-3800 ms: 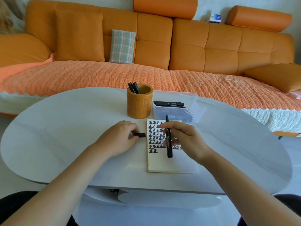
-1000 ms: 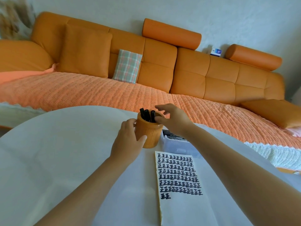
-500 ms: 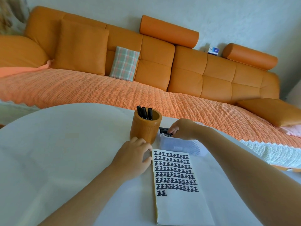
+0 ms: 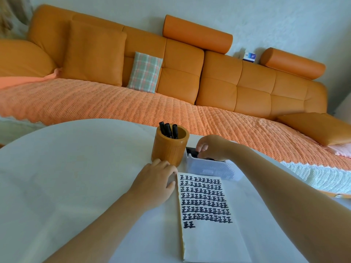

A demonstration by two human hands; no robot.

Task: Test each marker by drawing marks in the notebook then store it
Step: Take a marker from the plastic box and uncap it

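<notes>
The open notebook (image 4: 210, 232) lies on the white table (image 4: 66, 177), its upper half filled with rows of black marks. Behind it a brown pen cup (image 4: 170, 149) holds three black markers (image 4: 168, 130). To the cup's right stands a clear plastic box (image 4: 212, 168) with black markers (image 4: 191, 151) inside. My right hand (image 4: 212, 147) reaches into the box, fingers closing around a marker there. My left hand (image 4: 153, 185) rests flat on the table, touching the notebook's left edge just below the cup.
An orange sofa (image 4: 171, 76) with a quilted cover runs behind the table, carrying a plaid cushion (image 4: 145, 72). A small blue and white box (image 4: 249, 56) sits on the sofa back. The table's curved far edge lies close behind the cup.
My right hand left the cup, where a third marker now stands, and dropped into the clear box. My left hand came off the cup down beside the notebook.
</notes>
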